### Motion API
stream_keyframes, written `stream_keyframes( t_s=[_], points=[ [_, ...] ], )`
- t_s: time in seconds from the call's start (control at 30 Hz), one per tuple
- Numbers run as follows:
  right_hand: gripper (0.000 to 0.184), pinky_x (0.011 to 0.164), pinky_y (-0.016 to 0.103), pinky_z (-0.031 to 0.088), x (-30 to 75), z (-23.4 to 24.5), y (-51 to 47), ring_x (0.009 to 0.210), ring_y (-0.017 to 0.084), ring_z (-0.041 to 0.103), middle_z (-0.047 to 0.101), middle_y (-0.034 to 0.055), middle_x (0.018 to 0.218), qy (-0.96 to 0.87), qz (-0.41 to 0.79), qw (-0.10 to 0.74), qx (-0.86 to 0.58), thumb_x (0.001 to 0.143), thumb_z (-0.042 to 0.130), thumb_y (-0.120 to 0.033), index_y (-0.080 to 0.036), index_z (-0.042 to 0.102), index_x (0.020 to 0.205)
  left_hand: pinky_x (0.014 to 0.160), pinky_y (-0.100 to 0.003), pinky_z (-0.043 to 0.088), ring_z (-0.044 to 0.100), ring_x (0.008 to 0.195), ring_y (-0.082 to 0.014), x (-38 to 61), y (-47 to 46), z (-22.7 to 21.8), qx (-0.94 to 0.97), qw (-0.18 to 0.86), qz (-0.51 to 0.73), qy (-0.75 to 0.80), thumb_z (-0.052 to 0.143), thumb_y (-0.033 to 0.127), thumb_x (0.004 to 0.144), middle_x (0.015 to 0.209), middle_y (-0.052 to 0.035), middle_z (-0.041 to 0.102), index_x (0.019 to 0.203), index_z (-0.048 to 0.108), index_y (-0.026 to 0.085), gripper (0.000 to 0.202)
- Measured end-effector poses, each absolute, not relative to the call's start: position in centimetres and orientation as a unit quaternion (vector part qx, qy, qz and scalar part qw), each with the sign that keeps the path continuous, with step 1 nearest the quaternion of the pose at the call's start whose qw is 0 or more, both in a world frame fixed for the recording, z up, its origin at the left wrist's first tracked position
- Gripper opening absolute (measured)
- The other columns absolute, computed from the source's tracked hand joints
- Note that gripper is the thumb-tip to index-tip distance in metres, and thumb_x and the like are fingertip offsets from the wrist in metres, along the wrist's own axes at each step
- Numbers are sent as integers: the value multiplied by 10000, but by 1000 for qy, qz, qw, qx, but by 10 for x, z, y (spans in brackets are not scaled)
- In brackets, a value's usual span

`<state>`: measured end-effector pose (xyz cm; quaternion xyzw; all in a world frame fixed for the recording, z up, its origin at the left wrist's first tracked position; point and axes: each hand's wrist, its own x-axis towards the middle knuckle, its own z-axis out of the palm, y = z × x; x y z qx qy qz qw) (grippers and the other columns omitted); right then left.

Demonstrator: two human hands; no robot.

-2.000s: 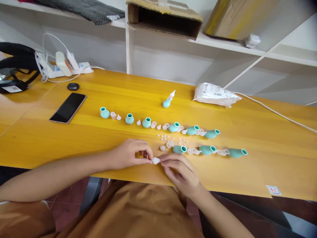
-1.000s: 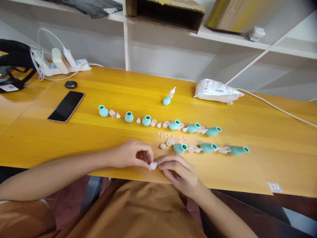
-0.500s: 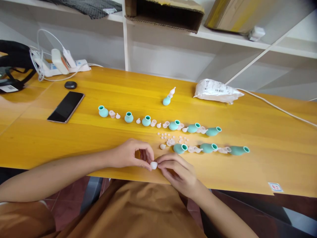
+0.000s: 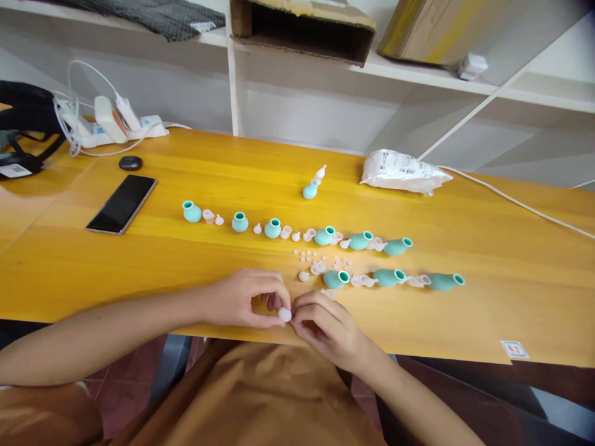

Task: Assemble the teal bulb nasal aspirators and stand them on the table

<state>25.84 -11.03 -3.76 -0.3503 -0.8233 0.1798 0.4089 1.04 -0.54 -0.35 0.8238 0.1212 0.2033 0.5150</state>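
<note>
A small translucent white cap-like piece (image 4: pixel 285 314) is pinched between the thumb and fingertips of my left hand (image 4: pixel 248 298), just above the table's front edge. My right hand (image 4: pixel 328 325) is closed in a pinch at the piece's right side; what lies between its fingertips is hidden. Beyond my hands several teal bulbs (image 4: pixel 336 279) with open necks lie in two rows. Pale pink cups and nozzle tips (image 4: pixel 318 267) sit between them, and several tiny pale discs (image 4: pixel 305 256) are scattered between the rows. Some pale pieces (image 4: pixel 328 293) show partly behind my right hand.
A teal bulb with a pale nozzle (image 4: pixel 310 189) stands farther back. A white plastic parcel (image 4: pixel 404 172) lies behind it. At left are a phone (image 4: pixel 121 204), a black oval case (image 4: pixel 131 163), a power strip (image 4: pixel 153 127) and a black headset (image 4: pixel 28 130). Shelves with cardboard boxes (image 4: pixel 302 37) rise behind.
The white piece has turned in my fingers and now shows a rounder face, slightly lower and left. My right fingertips have shifted a little left with it. The view has moved slightly.
</note>
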Motion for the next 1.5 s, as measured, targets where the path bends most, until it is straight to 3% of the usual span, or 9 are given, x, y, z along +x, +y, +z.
stream_keyframes(
  t_s=[0.17, 0.3, 0.43, 0.77, 0.87, 1.07, 1.27, 1.4, 1.5],
  points=[
    [206, 683, 308, 588, 258, -35, -108, 793, 170, 728, 762, 47, 936, -829, 77, 420, -360, 1033, 708, -46, -245, 668, 1073, 971, -312, 553, 699, 1022, -184, 9, 2, -3, 870, 411, 237, 133, 739, 210, 1003, 1102, -53, 736, 1070, 688, 204, 84],
    [232, 622, 314, 531, 260, -32, -108, 713, 156, 703, 764, 35, 899, -828, 34, 433, -355, 1003, 741, -26, -241, 660, 1034, 967, -342, 519, 665, 1015, -213, 8, 7, -7, 914, 301, 225, 151, 656, 192, 1050, 1045, -50, 747, 1066, 659, 203, 20],
    [244, 642, 335, 527, 261, -32, -108, 709, 162, 706, 774, 25, 897, -820, 35, 440, -364, 990, 752, -27, -251, 662, 1025, 965, -370, 503, 652, 1020, -238, 7, 14, -14, 939, 209, 208, 175, 598, 239, 1109, 1068, -70, 753, 1090, 698, 199, 109],
    [307, 683, 337, 571, 285, -6, -110, 774, 187, 705, 769, 38, 953, -750, -71, 462, -469, 949, 767, 0, -252, 690, 1104, 975, -387, 506, 651, 1024, -240, 6, 22, -22, 947, 159, 181, 212, 604, 257, 1115, 1075, -66, 740, 1089, 741, 196, 152],
    [264, 685, 320, 568, 304, 6, -113, 725, 157, 646, 751, 63, 1041, -750, -66, 423, -504, 989, 737, -15, -226, 684, 1139, 988, -394, 517, 657, 1036, -242, 6, 23, -23, 942, 169, 184, 223, 623, 259, 1105, 1091, -64, 741, 1120, 734, 197, 128],
    [177, 621, 290, 543, 317, 15, -130, 693, 153, 734, 799, 58, 1042, -828, 36, 235, -508, 1158, 601, -205, -213, 672, 1320, 1028, -418, 527, 644, 1110, -264, 6, 19, -14, 947, 145, 197, 207, 680, 301, 1079, 1194, -91, 735, 1181, 718, 172, 169],
    [170, 589, 299, 529, 311, 3, -128, 640, 163, 751, 822, 68, 1054, -827, 36, 201, -523, 1195, 526, -271, -202, 659, 1275, 919, -421, 523, 646, 991, -263, 23, 25, 14, 963, -17, 207, 170, 553, 186, 1113, 1037, -77, 741, 1085, 726, 163, 177],
    [140, 584, 297, 525, 313, -2, -124, 664, 175, 754, 800, 58, 999, -820, 35, 203, -534, 1189, 525, -259, -211, 645, 1244, 758, -404, 517, 683, 910, -274, 42, 40, 21, 975, -125, 135, 126, 570, 75, 1049, 962, -103, 736, 954, 700, 141, 174],
    [151, 572, 293, 515, 315, -1, -126, 607, 162, 716, 788, 46, 952, -810, 40, 206, -547, 1190, 531, -288, -218, 639, 1269, 690, -398, 515, 714, 854, -265, 52, 46, 16, 978, -150, 72, 128, 538, 25, 1042, 978, -115, 745, 1005, 716, 116, 204]
  ],
)
